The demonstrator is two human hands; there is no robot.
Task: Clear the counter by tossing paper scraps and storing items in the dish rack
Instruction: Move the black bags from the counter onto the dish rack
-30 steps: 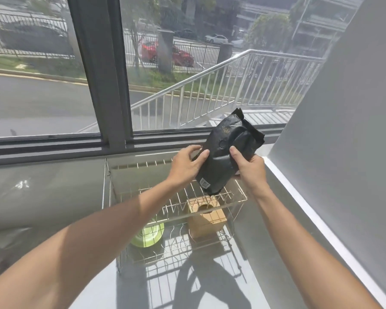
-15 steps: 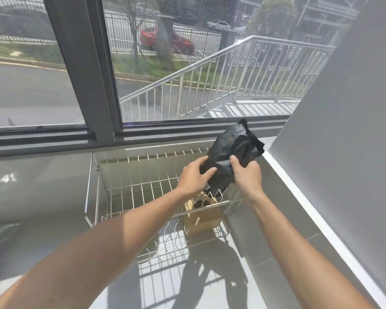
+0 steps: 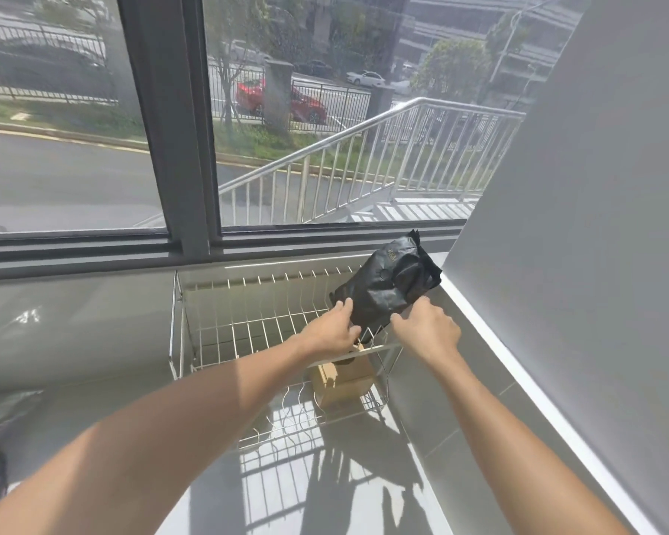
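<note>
Black pouch (image 3: 387,293): you are looking at it standing tilted in the right end of the dish rack's upper tier, bottom end down among the wires, top end leaning up and away to the far right.

Near counter (image 3: 325,496): your two forearms are crossing it toward the rack; no paper scraps are showing on the stretch in view.

Lower tier: a tan cardboard box (image 3: 342,382) is sitting under the upper tier, straight below your hands.

Your left hand (image 3: 333,332): it is hovering at the pouch's lower left edge with fingers spread loosely; the fingertips are touching the black film or sitting just beside it, and I cannot tell which. It is not clamping anything.

Your right hand (image 3: 427,330): it is hanging just right of the pouch's bottom corner, fingers curled downward and holding nothing; whether the thumb is brushing the pouch is unclear.

Key relation: the pouch is lying just far of both hands and between them, its long axis running from near-left low to far-right high. Both hands are about equally close, the left a shade nearer the film.

Dish rack (image 3: 248,322): the left part of its upper tier is standing bare in front of the window sill.

Judgement: the pouch is probably resting on the rack by its own weight, so you are likely drawing both hands back toward you; watch that the lean is not tipping it toward the right wall (image 3: 576,225).
</note>
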